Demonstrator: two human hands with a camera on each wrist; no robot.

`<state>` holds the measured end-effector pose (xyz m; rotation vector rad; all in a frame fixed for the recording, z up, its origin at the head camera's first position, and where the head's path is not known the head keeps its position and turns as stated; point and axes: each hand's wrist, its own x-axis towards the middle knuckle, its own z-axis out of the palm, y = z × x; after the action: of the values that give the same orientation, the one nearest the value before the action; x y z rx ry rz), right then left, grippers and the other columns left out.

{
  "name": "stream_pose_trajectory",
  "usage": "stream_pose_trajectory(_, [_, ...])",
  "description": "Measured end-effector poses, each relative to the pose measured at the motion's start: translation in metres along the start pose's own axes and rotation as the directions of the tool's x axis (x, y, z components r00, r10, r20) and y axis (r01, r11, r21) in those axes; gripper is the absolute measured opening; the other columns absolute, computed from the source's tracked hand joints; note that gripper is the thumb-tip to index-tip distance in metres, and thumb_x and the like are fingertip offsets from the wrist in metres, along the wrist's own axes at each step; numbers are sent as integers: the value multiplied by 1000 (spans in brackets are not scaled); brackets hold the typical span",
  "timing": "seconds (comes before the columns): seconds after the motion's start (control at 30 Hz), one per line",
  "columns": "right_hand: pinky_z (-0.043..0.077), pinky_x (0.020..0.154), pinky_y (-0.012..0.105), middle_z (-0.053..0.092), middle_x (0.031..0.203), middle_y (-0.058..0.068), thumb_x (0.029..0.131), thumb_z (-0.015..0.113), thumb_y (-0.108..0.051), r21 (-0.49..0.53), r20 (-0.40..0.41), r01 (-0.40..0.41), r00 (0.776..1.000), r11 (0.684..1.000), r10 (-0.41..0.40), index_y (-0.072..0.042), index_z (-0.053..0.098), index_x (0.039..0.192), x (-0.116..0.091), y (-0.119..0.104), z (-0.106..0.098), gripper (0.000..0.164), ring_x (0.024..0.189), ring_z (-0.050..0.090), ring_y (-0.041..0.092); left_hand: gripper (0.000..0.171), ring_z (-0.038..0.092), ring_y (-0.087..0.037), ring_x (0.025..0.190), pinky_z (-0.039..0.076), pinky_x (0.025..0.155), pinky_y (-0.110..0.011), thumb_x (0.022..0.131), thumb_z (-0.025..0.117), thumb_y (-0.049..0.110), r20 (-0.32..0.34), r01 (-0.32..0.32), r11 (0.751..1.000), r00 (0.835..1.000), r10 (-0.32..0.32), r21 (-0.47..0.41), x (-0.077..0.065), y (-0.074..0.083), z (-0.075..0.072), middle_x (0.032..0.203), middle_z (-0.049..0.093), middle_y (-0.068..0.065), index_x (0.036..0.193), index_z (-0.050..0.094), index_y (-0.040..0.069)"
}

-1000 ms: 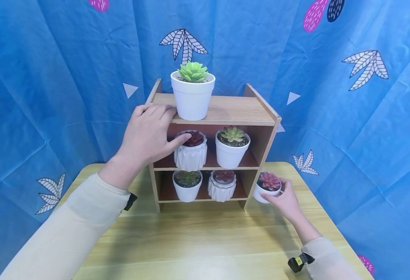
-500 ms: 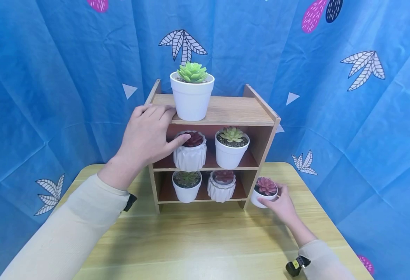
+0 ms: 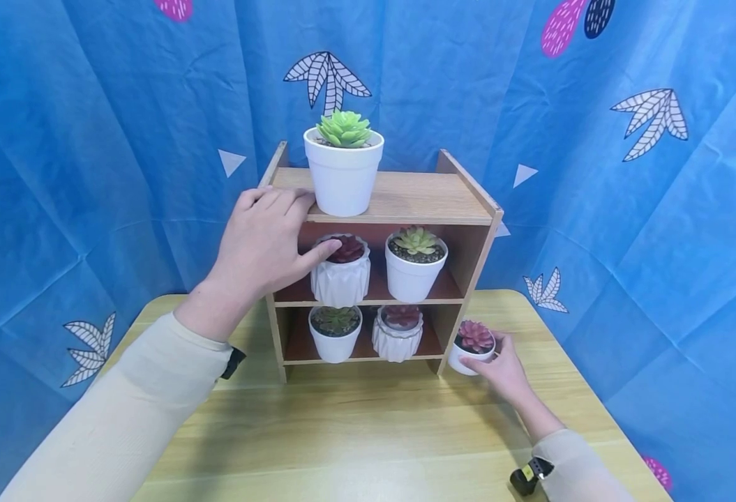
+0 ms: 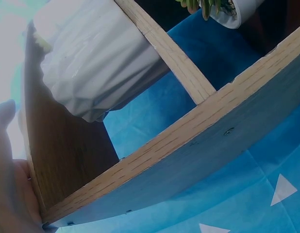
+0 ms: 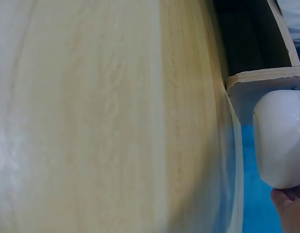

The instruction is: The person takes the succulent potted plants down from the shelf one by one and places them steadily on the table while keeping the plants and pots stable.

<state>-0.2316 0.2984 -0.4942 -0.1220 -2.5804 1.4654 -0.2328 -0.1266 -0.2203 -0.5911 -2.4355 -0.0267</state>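
Note:
My right hand [image 3: 507,368] holds a small white pot with a pink-red succulent [image 3: 473,343], thumb at the near side. The pot is low beside the right panel of the small wooden shelf [image 3: 414,195]; in the right wrist view the white pot [image 5: 280,141] overlaps that panel. My left hand [image 3: 261,244] grips the shelf's top left corner, fingers over the top board and thumb below its front edge. That thumb overlaps a dark red succulent in a ridged white pot [image 3: 341,282]. A bright green succulent in a white pot [image 3: 344,167] stands on top, beside the fingers.
On the middle level's right is a pale green succulent in a white pot [image 3: 414,268]. Below stand a dark green potted succulent [image 3: 336,338] and a red one in a ridged pot [image 3: 397,337]. A blue patterned curtain [image 3: 154,139] surrounds the wooden table [image 3: 355,432].
My right hand has brought the pink-red succulent's pot down and slightly left, closer to the shelf's right panel. The left hand stays on the shelf corner.

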Motion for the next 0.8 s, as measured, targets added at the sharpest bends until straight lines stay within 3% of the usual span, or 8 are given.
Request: stream_pose_trajectory(0.8, [30, 114, 56, 45, 140, 31, 76, 88, -34, -52, 30, -29, 999, 998, 30, 7, 27, 143, 4, 7, 5, 99, 131, 45, 45, 80, 50, -32, 129, 33, 107, -53, 89, 54, 68, 8, -2, 1000, 1000, 2, -5, 0, -1, -1, 139, 57, -13, 143, 51, 10])
